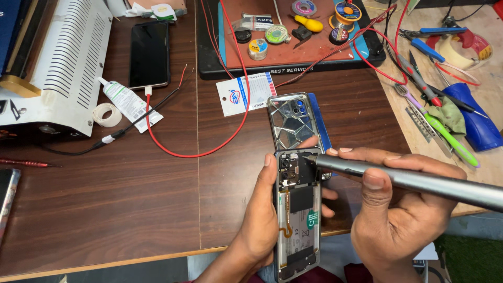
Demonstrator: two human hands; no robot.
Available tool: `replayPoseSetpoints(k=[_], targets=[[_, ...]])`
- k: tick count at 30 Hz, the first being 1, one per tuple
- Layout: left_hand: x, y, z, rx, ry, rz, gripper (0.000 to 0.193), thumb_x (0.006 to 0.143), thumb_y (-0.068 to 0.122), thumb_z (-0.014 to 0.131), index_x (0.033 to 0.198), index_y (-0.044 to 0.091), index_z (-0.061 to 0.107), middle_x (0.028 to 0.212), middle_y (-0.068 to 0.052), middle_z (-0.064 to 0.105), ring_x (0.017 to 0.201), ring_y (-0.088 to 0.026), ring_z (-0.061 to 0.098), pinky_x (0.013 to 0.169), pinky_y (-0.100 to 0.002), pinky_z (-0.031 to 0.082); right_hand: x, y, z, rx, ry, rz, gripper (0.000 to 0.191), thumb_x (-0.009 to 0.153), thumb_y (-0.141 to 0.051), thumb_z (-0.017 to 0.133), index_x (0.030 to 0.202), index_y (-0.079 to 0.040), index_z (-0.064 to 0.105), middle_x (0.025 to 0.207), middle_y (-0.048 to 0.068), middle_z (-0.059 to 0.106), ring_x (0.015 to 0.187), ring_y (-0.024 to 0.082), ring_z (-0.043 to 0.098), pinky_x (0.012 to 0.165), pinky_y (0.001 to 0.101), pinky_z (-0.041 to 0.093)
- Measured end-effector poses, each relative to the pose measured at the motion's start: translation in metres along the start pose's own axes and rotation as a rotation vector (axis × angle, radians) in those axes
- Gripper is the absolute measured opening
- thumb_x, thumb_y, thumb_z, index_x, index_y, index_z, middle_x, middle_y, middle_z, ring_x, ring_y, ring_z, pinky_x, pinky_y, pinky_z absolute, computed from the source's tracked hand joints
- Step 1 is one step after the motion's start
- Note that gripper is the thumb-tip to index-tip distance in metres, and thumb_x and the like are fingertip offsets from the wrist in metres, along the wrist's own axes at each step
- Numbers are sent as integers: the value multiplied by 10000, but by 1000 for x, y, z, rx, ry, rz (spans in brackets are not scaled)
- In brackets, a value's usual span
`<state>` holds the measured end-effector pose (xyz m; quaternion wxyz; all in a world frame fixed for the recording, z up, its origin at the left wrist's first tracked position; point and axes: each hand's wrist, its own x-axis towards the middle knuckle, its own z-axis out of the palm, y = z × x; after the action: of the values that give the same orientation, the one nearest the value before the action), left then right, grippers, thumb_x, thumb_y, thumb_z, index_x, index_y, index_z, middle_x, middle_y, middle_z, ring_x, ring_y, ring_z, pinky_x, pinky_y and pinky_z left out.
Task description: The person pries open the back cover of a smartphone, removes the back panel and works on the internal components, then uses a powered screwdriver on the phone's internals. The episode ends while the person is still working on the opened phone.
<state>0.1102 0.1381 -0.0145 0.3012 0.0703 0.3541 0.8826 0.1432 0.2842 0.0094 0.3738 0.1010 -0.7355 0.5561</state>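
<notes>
Left hand (259, 215) grip clamped on one opened phone (298, 209) over bench (131, 194) edge, right hand (398, 209) grip clamped on one grey screwdriver (419, 181), tip at phone's top; one back cover (293, 120) just beyond.

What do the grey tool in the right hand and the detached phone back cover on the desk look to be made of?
Grey tool: probably metal, matte brushed finish; uniform grey barrel with a soft, even sheen. Back cover: likely glossy plastic or glass, mirror-like; it throws sharp faceted reflections. The look alone cannot settle which.
</notes>
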Motion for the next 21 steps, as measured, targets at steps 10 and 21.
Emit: replayPoseSetpoints(k=[10, 21], targets=[[-1, -3, -2, 27, 75, -20, 825, 1027, 673, 129, 1621, 182, 423, 1008, -147, 670, 825, -192, 676, 759, -342, 581, 0, -2, 7, 25, -35, 27, 268, 1124, -81, 569, 1258, -32, 342, 1074, 249, 690, 1003, 253, 746, 915, 328, 632], [3, 2, -8, -194, 34, -8, 764, 1047, 564, 203, 1557, 60, 467, 1191, -205, 696, 878, -293, 721, 809, -417, 609, -5, 5, 7, 70, -35, 83, 206, 1147, -28, 543, 1239, -15, 360, 1095, 258, 709, 987, 233, 746, 863, 290, 633]])
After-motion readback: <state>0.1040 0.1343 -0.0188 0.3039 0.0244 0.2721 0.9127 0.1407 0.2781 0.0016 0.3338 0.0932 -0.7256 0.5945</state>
